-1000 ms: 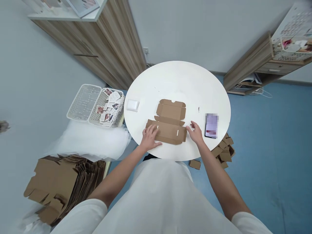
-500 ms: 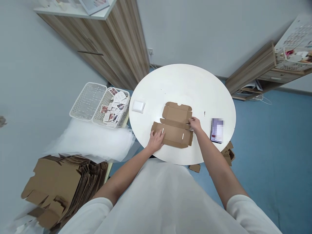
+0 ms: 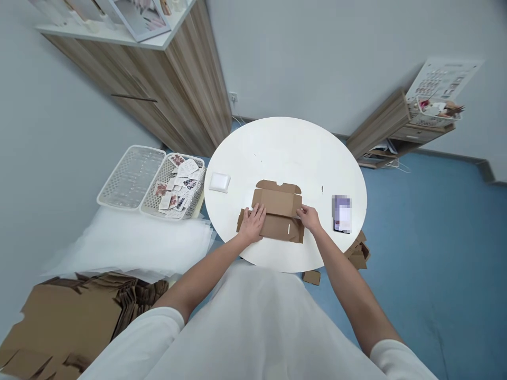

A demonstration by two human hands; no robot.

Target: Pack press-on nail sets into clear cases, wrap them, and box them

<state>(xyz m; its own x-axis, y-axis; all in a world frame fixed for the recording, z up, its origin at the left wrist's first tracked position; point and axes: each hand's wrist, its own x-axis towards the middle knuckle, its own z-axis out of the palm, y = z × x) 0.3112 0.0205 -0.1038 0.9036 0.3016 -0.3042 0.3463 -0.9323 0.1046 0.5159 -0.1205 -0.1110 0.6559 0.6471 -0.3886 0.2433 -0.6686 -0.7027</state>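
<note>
A brown cardboard box [image 3: 277, 202], partly folded, lies on the round white table [image 3: 293, 145] near my body. Its back panel has a notch in the upper edge, and the front panel shows a white slot. My left hand [image 3: 252, 224] rests on the left part of the box with its fingers spread. At the right edge, my right hand [image 3: 308, 217] pinches the cardboard near the fold between the panels. A white packet [image 3: 219, 182] lies at the table's left side, and a phone [image 3: 342, 214] with a blurred screen lies at the right.
Left of the table are a white basket with printed cards [image 3: 178, 184], another white basket [image 3: 130, 177], white translucent sheets [image 3: 130, 243] and a stack of flat cardboard [image 3: 71, 316]. Folded cardboard pieces [image 3: 358, 253] lie on the blue floor to the right.
The box's middle fold has risen, and its panels now stand closer together. My left hand has moved up over the fold. The whole view has shifted slightly.
</note>
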